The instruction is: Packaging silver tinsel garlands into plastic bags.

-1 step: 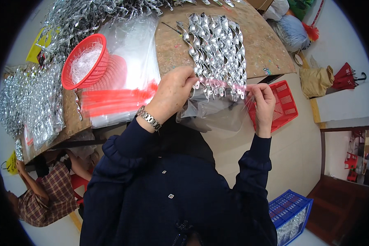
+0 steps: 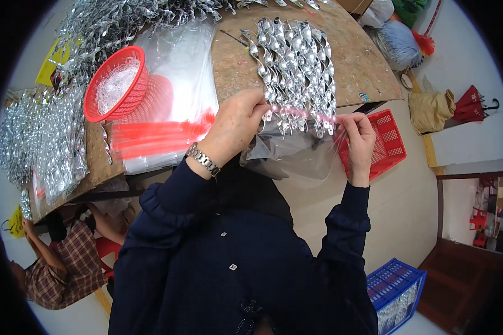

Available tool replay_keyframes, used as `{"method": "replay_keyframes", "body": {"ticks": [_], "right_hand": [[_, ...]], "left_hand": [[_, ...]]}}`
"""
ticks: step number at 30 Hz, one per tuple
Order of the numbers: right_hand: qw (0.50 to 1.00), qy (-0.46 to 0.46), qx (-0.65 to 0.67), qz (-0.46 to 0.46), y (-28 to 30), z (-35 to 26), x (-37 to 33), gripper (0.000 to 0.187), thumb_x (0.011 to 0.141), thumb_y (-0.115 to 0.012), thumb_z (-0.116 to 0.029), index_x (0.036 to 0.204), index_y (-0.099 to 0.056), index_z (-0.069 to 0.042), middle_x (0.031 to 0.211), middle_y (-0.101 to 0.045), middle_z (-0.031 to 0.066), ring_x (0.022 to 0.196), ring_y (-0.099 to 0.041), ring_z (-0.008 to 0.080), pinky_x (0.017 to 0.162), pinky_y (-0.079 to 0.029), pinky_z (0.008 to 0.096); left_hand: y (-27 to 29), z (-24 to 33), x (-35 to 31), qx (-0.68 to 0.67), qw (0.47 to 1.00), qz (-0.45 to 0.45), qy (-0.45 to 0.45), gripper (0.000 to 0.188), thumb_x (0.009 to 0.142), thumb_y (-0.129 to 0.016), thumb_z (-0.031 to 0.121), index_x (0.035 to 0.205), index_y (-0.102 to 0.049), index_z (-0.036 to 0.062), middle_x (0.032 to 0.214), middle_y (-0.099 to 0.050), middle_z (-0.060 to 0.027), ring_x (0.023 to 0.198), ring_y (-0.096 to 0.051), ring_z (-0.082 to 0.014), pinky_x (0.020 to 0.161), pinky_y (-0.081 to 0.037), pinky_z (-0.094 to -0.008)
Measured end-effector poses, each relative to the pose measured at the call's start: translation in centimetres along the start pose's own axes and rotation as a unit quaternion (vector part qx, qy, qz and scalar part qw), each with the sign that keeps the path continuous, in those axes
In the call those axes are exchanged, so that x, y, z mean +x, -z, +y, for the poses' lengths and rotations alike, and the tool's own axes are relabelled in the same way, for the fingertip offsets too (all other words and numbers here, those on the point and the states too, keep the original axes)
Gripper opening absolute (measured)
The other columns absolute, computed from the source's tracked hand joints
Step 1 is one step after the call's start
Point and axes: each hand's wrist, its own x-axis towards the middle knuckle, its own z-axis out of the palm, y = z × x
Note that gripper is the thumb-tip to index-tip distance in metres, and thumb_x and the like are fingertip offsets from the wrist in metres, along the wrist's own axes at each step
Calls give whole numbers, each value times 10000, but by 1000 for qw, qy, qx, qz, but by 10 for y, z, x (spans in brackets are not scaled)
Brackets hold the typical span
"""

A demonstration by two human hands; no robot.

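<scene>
A row of silver twisted spiral strips [image 2: 293, 58] lies on the table, their near ends reaching over its front edge. Across those ends runs the pinkish top edge of a clear plastic bag [image 2: 290, 153], whose body hangs down in front of the table. My left hand [image 2: 236, 120], with a metal watch at the wrist, is closed on the left end of this edge; its fingertips are partly hidden. At the other end, my right hand [image 2: 359, 137] pinches the bag between thumb and fingers. The strips' near ends overlap the bag's mouth; whether they are inside it I cannot tell.
Left of my hands lies a stack of clear bags with red tops [image 2: 162, 137], and a red basket [image 2: 134, 92] of thin clear threads tilts on it. More silver strips [image 2: 44, 139] are heaped further left. Beyond the table stand a red crate [image 2: 394, 137] and a blue crate [image 2: 394, 279]. A person [image 2: 67, 262] sits lower left.
</scene>
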Motion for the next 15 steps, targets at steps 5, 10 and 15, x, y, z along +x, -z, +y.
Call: {"method": "replay_keyframes", "body": {"ticks": [5,10,15], "right_hand": [[1000,4,-12,-8,-5,-3,6,81,977,-598,-83,942,-643,-26,831,-646,-3,748,-560,51,698,-442,205],[1000,-9,-10,-10,1,3,14,67,947,-629,-70,928,-661,-14,822,-651,-2,720,-569,59,656,-438,199],[997,-44,1,-61,14,-7,19,54,934,-620,-36,920,-662,-4,835,-646,4,761,-570,69,698,-440,209]], "left_hand": [[2,-1,8,9,1000,2,5,175,883,-635,134,846,-568,-24,876,-621,-209,888,-592,-414,746,-460,-473],[6,-5,18,-14,998,-30,49,163,895,-633,141,849,-583,-7,741,-607,-162,698,-607,-343,656,-472,-421],[17,0,21,-168,967,-97,168,169,934,-628,142,828,-585,17,612,-553,-27,528,-542,-133,539,-438,-297]]}}
